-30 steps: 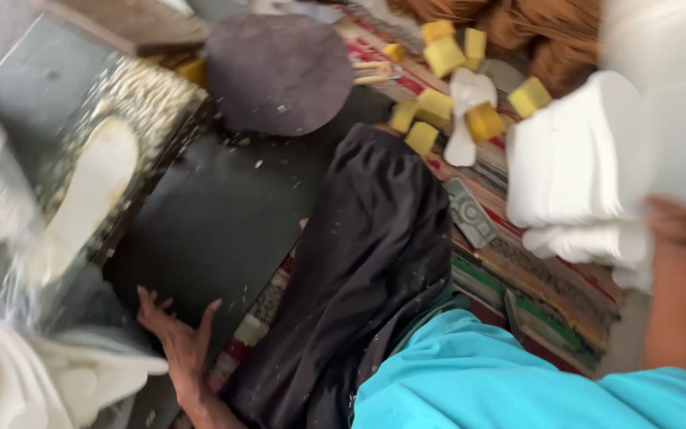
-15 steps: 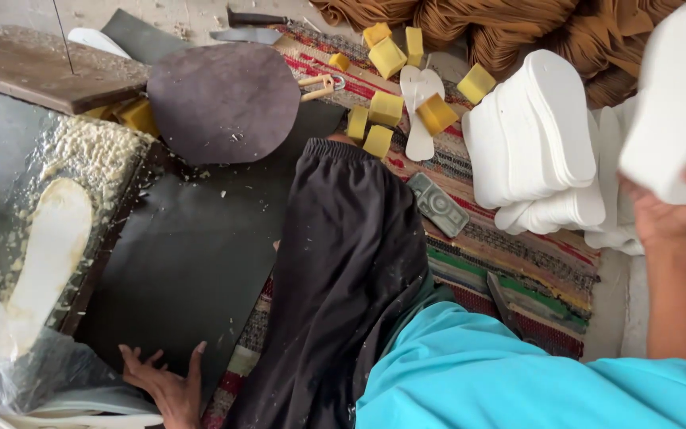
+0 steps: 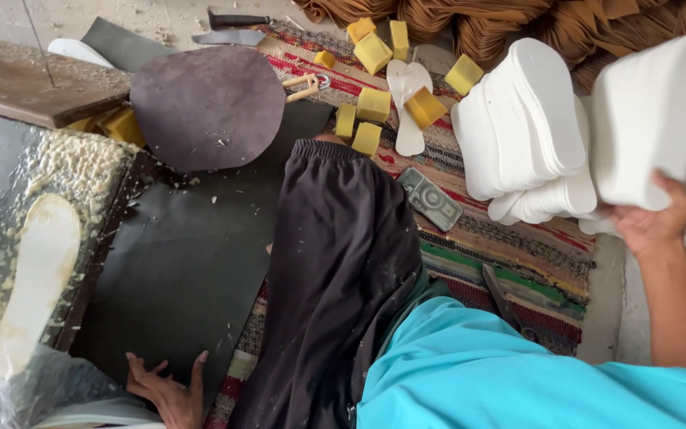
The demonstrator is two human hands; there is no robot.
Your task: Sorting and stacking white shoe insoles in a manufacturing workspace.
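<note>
Head view: right hand (image 3: 651,224) clasps soft white foam insoles (image 3: 660,119) — left hand (image 3: 170,389) splayed flat.

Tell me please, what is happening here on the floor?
A person sits on a striped rug. The right hand grips a stack of white foam insoles, raised beside another white stack. The left hand rests spread on the edge of a black sheet. Yellow foam blocks lie scattered ahead, and scissors lie on the rug.
</note>
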